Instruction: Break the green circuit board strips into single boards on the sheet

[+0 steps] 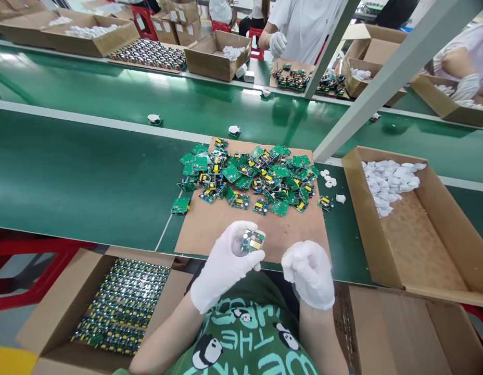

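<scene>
Left hand (227,262) holds squarish circuit board (252,241), components (255,244) facing camera.

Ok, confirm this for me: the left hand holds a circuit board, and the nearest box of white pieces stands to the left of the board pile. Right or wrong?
Wrong on the side: the head view shows the nearest box of white pieces to the right of the board pile. The left hand does hold a circuit board.

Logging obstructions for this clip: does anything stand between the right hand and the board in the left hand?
Nothing visible but the thumb of the left hand, at the lower edge of the board. Cardboard shows in the gap to the right hand.
</scene>
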Available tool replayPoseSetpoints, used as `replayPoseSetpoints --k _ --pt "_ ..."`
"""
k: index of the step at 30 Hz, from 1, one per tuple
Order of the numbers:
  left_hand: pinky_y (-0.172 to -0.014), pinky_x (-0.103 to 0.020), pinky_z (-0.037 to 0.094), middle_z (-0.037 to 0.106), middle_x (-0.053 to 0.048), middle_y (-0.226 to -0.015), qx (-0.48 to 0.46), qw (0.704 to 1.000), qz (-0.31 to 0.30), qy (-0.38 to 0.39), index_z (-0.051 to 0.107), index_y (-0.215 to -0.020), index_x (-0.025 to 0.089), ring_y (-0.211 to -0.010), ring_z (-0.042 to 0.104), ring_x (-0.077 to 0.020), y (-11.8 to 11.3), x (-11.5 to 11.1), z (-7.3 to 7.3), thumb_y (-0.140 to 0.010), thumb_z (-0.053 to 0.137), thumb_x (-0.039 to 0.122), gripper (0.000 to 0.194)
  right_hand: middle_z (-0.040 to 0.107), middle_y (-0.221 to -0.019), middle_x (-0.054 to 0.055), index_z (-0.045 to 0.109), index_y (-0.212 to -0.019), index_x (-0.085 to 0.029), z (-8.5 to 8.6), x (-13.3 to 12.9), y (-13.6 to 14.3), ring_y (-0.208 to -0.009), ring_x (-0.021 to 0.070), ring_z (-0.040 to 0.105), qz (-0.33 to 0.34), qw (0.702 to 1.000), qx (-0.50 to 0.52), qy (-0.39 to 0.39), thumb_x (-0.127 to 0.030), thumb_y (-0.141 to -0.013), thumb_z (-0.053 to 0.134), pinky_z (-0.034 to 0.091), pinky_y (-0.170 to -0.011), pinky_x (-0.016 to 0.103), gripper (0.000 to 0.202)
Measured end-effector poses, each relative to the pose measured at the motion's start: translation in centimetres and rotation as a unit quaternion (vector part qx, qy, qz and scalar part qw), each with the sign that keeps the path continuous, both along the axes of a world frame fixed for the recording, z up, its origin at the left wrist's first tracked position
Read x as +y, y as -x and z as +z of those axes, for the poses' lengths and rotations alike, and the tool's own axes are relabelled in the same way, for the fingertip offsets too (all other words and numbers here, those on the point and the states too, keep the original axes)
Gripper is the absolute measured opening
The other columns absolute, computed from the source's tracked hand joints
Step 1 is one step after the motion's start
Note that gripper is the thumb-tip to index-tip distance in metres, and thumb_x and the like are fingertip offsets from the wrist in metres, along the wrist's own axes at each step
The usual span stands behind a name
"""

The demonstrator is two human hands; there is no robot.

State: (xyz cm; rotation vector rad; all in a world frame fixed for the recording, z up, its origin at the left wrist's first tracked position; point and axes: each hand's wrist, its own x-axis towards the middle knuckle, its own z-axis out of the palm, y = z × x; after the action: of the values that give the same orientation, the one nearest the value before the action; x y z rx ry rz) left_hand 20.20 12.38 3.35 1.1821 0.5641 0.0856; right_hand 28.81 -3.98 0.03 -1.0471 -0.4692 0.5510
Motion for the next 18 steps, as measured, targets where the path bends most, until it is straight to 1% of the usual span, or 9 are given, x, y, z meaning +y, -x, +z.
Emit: replayPoseSetpoints --k 2,5,8,9,11,13,14,16,18 --pt "-0.059 -0.024 0.052 0.065 -0.006 -0.109 -0.01 1.0 -0.006 -0.014 0.053 -0.115 0.021 -0.067 0.062 -0.0112 0.2 -0.1 -0.2 -0.071 0.074 0.016 0.049 0.072 -0.072 0.001 0.066 -0.082 -0.023 0.2 0.0 0.0 -0.039 0.0084 0.053 -0.021 1.0 0.002 0.01 -0.028 -0.085 0.072 0.042 -0.04 0.021 0.009" --pt "-0.072 -0.024 0.053 0.06 -0.011 -0.128 -0.049 0.998 -0.043 -0.005 0.054 -0.13 0.023 -0.091 0.063 -0.0167 0.7 0.0 -0.6 -0.074 0.074 0.014 0.061 0.069 -0.065 -0.001 0.065 -0.083 -0.022 0.2 0.3 0.0 -0.035 0.0059 0.043 -0.045 0.998 0.022 0.034 -0.028 -0.084 0.072 0.037 -0.041 0.022 0.009" --pt "-0.07 -0.027 0.053 0.051 -0.013 -0.141 -0.09 0.99 -0.092 0.052 0.051 -0.138 0.026 -0.077 0.064 -0.0124 1.0 0.3 -1.0 -0.081 0.071 0.021 0.061 0.066 -0.064 -0.002 0.067 -0.09 -0.024 0.0 0.5 -0.1 -0.04 0.0062 0.04 -0.039 0.998 0.025 0.046 -0.028 -0.087 0.069 0.035 -0.044 0.022 0.006" --pt "-0.068 -0.027 0.053 0.051 -0.014 -0.141 -0.091 0.988 -0.106 0.065 0.05 -0.139 0.027 -0.07 0.063 -0.0104 1.1 0.4 -1.2 -0.083 0.07 0.023 0.06 0.068 -0.07 -0.001 0.068 -0.092 -0.026 0.0 0.5 -0.2 -0.044 0.0071 0.043 -0.032 0.999 0.017 0.04 -0.029 -0.088 0.068 0.037 -0.046 0.022 0.005" --pt "-0.066 -0.027 0.051 0.055 -0.014 -0.136 -0.081 0.987 -0.125 0.066 0.05 -0.14 0.026 -0.065 0.061 -0.0092 1.1 0.6 -1.4 -0.084 0.069 0.029 0.059 0.071 -0.094 0.003 0.069 -0.099 -0.03 0.1 0.3 -0.5 -0.058 0.0098 0.052 -0.018 0.999 -0.018 0.023 -0.032 -0.088 0.068 0.045 -0.055 0.025 0.011" --pt "-0.064 -0.027 0.05 0.059 -0.014 -0.131 -0.069 0.987 -0.13 0.058 0.051 -0.139 0.025 -0.066 0.061 -0.0102 1.1 0.7 -1.6 -0.082 0.072 0.034 0.061 0.065 -0.116 0.005 0.069 -0.107 -0.032 0.5 0.0 -0.8 -0.071 0.0125 0.056 -0.009 0.997 -0.068 0.025 -0.035 -0.089 0.067 0.049 -0.065 0.03 0.018" --pt "-0.062 -0.026 0.05 0.061 -0.014 -0.127 -0.066 0.988 -0.128 0.06 0.051 -0.139 0.025 -0.067 0.06 -0.0114 1.1 0.8 -1.7 -0.08 0.074 0.036 0.064 0.062 -0.121 0.005 0.068 -0.11 -0.032 0.8 -0.1 -0.9 -0.076 0.0134 0.058 -0.004 0.995 -0.096 0.036 -0.033 -0.091 0.064 0.051 -0.069 0.032 0.019" --pt "-0.061 -0.025 0.049 0.065 -0.012 -0.117 -0.07 0.988 -0.114 0.078 0.049 -0.139 0.023 -0.072 0.061 -0.0145 0.9 0.8 -1.8 -0.074 0.079 0.038 0.073 0.061 -0.118 0.005 0.067 -0.114 -0.033 1.6 -0.2 -0.9 -0.082 0.0147 0.06 0.005 0.985 -0.16 0.065 -0.024 -0.094 0.059 0.053 -0.074 0.033 0.023" --pt "-0.064 -0.025 0.049 0.068 -0.01 -0.106 -0.082 0.986 -0.099 0.102 0.051 -0.135 0.022 -0.078 0.062 -0.0169 0.8 0.7 -2.0 -0.069 0.084 0.036 0.076 0.064 -0.11 0.004 0.066 -0.116 -0.034 2.4 -0.1 -0.6 -0.091 0.0167 0.063 0.007 0.971 -0.221 0.088 -0.014 -0.092 0.06 0.055 -0.079 0.033 0.032"
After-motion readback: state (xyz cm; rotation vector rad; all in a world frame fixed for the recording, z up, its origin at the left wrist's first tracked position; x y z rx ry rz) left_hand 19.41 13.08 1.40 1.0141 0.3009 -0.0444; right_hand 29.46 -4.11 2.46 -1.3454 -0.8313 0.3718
